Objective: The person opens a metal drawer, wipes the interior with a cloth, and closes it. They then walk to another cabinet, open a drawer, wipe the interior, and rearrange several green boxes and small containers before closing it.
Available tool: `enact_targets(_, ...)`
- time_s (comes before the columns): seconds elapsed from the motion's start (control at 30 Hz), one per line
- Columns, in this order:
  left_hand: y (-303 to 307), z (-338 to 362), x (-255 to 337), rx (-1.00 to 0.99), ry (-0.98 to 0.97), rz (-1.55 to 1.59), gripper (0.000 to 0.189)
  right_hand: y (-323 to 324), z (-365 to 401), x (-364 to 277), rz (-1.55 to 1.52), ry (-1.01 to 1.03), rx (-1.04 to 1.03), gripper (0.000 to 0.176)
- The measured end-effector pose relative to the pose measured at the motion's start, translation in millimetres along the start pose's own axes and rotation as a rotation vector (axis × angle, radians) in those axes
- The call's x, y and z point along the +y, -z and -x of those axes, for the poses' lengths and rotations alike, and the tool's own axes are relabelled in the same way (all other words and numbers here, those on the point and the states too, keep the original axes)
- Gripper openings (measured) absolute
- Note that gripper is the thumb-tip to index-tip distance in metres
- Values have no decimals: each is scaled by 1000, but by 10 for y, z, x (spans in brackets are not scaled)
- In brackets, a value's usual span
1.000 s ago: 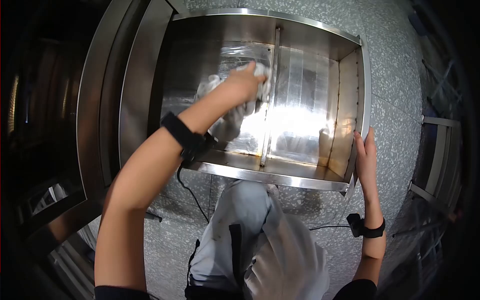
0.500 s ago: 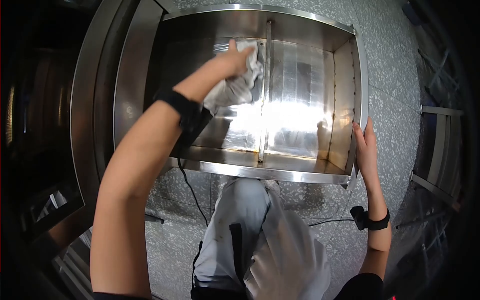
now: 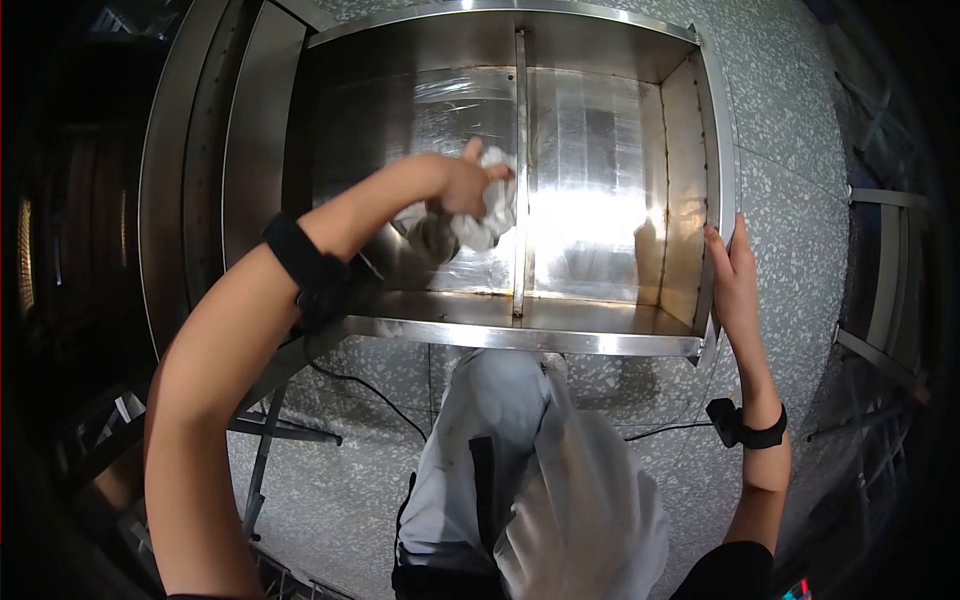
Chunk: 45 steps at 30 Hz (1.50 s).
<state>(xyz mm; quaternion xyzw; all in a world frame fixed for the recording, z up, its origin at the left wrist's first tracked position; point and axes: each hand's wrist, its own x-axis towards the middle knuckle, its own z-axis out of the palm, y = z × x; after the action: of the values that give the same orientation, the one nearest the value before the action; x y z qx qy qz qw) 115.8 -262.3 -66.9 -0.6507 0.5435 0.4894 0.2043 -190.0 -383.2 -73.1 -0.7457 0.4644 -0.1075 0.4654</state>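
Observation:
A pale, crumpled cloth (image 3: 483,232) lies against the bottom of a stainless steel drawer (image 3: 590,130), just left of its metal divider bar (image 3: 521,180). Over the cloth, my left hand (image 3: 465,188) presses down, closed on it, with thumb and a finger showing; part of the cloth is hidden under the hand. My right hand (image 3: 736,280) grips the drawer's outer rim on the right, thumb on the inner side and fingers around the outside. Brownish stains run along the drawer's lower inside seam and right wall.
A dark steel cabinet (image 3: 185,190) stands at the left, with the drawer pulled out from it. My knees in light trousers (image 3: 500,400) are below the drawer's near edge. Speckled floor (image 3: 790,200) surrounds it, and a metal rack (image 3: 885,270) stands at the right.
My left hand has moved the cloth down along the divider, toward me. The right hand keeps its hold on the rim. The view has shifted slightly.

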Motion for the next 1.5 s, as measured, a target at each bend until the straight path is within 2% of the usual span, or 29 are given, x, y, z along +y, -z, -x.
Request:
enact_targets(0.07, -198, -14, 32, -76, -15, -21, 66, 0, 6, -20, -7, 1, 1, 31)
enact_targets(0.13, -270, -83, 134, -298, -187, -349, 67, 15, 9, -40, 9, -6, -5, 30)
enact_targets(0.2, -362, -24, 217, -396, -198, -366, 67, 13, 6, -30, -2, 9, 6, 31)
enact_targets(0.27, -499, 115, 273, -385, -126, -145, 67, 4, 4, -25, 0, 19, 7, 31)
enact_targets(0.4, -443, 78, 232, -370, -157, -83, 66, 27, 15, 7, 73, 38, 22, 32)
enact_targets(0.53, -167, 173, 157, -434, -157, 141, 61, 8, -27, 80, 91, 110, 73, 32)
enact_targets(0.6, 187, 539, 275, -310, -275, 199, 56, 15, 3, 23, 75, 129, 78, 32)
enact_targets(0.63, 331, 640, 294, -228, -287, 237, 55, 12, 8, 33, 78, 138, 81, 32)
enact_targets(0.67, 507, 827, 446, -133, -216, 290, 56, 8, 9, 49, 78, 146, 87, 31)
enact_targets(0.7, 641, 931, 555, 22, -198, 286, 57, 0, 0, 54, 77, 158, 95, 31)
enact_targets(0.77, 845, 1098, 835, 266, -314, 201, 54, -10, -6, 70, 83, 145, 90, 32)
enact_targets(0.83, 998, 1017, 1100, 400, -285, 168, 53, 17, 0, 55, 86, 119, 79, 32)
enact_targets(0.9, 1116, 619, 1125, 535, -417, 3, 57, 30, 19, 23, 81, 79, 53, 33)
enact_targets(0.97, 1105, 343, 1210, 558, -272, -230, 62, 24, 2, 67, 53, 98, 57, 37)
enact_targets(1.03, 1058, 57, 1267, 421, -108, -369, 70, 18, 1, 85, 76, 95, 66, 40)
enact_targets(1.1, 952, -319, 1252, 331, -25, -396, 82, 11, -9, 127, 93, 82, 75, 45)
enact_targets(1.2, 877, -779, 1175, 241, 16, -205, 93, -1, -23, 144, 104, 102, 89, 45)
enact_targets(1.3, 828, -1179, 1095, 332, 12, -175, 99, 6, -15, 124, 79, 82, 69, 44)
enact_targets(1.43, 783, -1153, 1125, 163, -38, -359, 87, -5, -14, 154, 65, 113, 81, 43)
enact_targets(1.5, 551, -1042, 1188, 136, -47, -301, 83, 6, -20, 148, 78, 99, 74, 43)
